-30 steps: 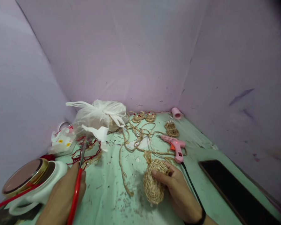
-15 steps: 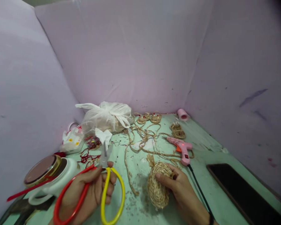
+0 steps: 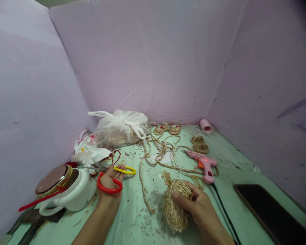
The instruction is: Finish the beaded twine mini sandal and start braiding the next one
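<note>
On the left, my left hand (image 3: pixel 113 174), palm turned up, holds a pair of scissors (image 3: pixel 109 191) with one red and one yellow handle. The blades point left toward a crumpled white tissue (image 3: pixel 98 154) and are partly hidden. My right hand (image 3: pixel 197 204) grips a small oval sole woven from straw rope (image 3: pixel 175 206), thumb on top and fingers behind it. A frayed straw end (image 3: pixel 166 177) sticks up from the upper edge of the sole. A loose braided straw cord (image 3: pixel 144 187) lies on the green table between both hands.
A pink glue gun (image 3: pixel 204 163) with a black cable lies right of the cords, near a dark phone (image 3: pixel 267 211). Behind are small straw sandals (image 3: pixel 174 129), a white plastic bag (image 3: pixel 122 127) and a pink spool (image 3: pixel 206 126). A white mug (image 3: pixel 81 194) stands at left.
My left hand has moved away from me with the scissors, which have swung from pointing away to pointing left. My right hand still holds the woven sole. The view has shifted slightly.
</note>
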The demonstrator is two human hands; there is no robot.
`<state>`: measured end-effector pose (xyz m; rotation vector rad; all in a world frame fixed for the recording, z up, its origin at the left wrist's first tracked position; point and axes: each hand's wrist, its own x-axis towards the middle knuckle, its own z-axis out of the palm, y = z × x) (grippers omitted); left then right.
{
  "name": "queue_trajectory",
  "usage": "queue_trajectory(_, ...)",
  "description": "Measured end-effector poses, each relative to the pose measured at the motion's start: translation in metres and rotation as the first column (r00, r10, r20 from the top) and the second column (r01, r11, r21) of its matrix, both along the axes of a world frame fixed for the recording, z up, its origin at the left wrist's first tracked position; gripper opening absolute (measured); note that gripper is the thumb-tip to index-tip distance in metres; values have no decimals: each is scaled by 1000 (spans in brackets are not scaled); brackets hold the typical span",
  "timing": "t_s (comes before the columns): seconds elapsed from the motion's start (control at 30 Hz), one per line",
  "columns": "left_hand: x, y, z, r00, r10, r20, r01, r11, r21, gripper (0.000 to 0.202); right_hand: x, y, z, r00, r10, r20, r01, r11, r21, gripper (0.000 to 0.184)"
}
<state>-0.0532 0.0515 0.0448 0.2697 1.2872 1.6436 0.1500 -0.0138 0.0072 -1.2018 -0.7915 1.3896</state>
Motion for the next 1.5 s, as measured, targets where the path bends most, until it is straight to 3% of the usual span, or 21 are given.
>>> queue_trajectory(0.13,-2,-4,12,999,-31,19,30,999,31,24,-1,-1,1,1000,17,12,-17,1000,3,26)
queue_trajectory(0.3,15,-35,25,979,-139,146,153,984,-88,22,1,0,1,999,7,52,-8,1000,12,25)
queue_trajectory(0.47,13,-70,6,963,-169,207,202,968,-148,28,2,0,0,997,5,73,-7,1000,23,28)
queue_trajectory(0.57,3,-83,-3,940,-342,-2,337,927,-167,35,2,-1,4,998,15,56,-16,1000,21,27)
queue_trajectory(0.6,1,-86,-2,894,-432,-119,411,896,-167,37,2,-1,5,999,18,48,-19,1000,21,27)
queue_trajectory(0.67,0,-89,2,717,-571,-399,543,817,-195,38,3,-1,9,1000,10,26,-10,1000,26,26)
queue_trajectory(0.77,4,-85,7,299,-541,-786,588,753,-295,41,7,1,14,999,-31,-15,31,999,31,25)
queue_trajectory(0.87,9,-76,2,-84,-514,-854,547,692,-471,55,9,3,16,997,-63,-42,64,997,41,25)
queue_trajectory(0.97,14,-72,-11,-315,-559,-767,473,609,-637,60,6,2,17,998,-50,-40,52,997,64,23)
queue_trajectory(1.07,19,-75,-19,-414,-539,-733,431,593,-680,61,-3,-3,17,1000,6,-20,-4,997,82,20)
queue_trajectory(1.23,23,-81,-20,-355,-526,-773,499,593,-632,62,-16,-14,15,994,94,54,-99,990,101,14)
queue_trajectory(1.3,24,-81,-19,-364,-524,-770,487,597,-637,63,-17,-16,15,992,99,75,-108,986,124,12)
queue_trajectory(1.5,29,-82,-14,-527,-511,-680,377,576,-725,62,-15,-15,17,992,70,108,-86,985,148,17)
